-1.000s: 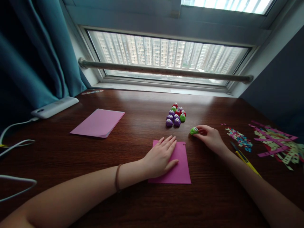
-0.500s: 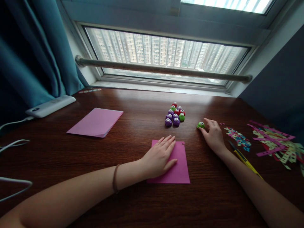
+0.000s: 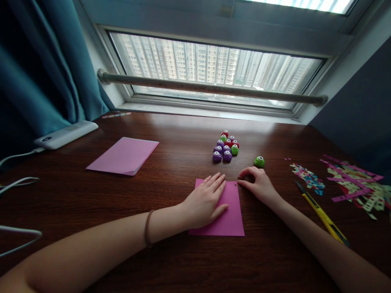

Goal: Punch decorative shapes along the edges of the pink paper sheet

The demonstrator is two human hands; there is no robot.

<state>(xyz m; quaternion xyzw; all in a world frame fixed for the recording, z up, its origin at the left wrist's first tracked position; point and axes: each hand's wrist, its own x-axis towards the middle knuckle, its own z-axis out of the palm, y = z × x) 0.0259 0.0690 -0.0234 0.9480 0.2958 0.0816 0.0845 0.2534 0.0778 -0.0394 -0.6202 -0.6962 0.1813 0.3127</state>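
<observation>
My left hand (image 3: 204,203) lies flat, fingers spread, on a bright pink sheet (image 3: 232,219). A small punched shape shows near the sheet's top right corner. My right hand (image 3: 256,185) is at that corner, thumb and index finger curved toward each other at the sheet's edge; whether they pinch anything is too small to make out. Just behind my right hand stands a single green punch (image 3: 259,162) with a white round top. Farther back is a group of several purple, red and green punches (image 3: 226,149).
At the left lies a stack of lighter pink paper (image 3: 124,156), with a white power strip (image 3: 66,135) and cables beyond it. To the right are small coloured cut-outs (image 3: 308,178), a yellow cutter (image 3: 324,215) and a heap of paper strips (image 3: 357,183).
My right hand has let go of the green punch and moved left and nearer, to the pink sheet's corner. The punch stays on the table. My left hand has hardly moved.
</observation>
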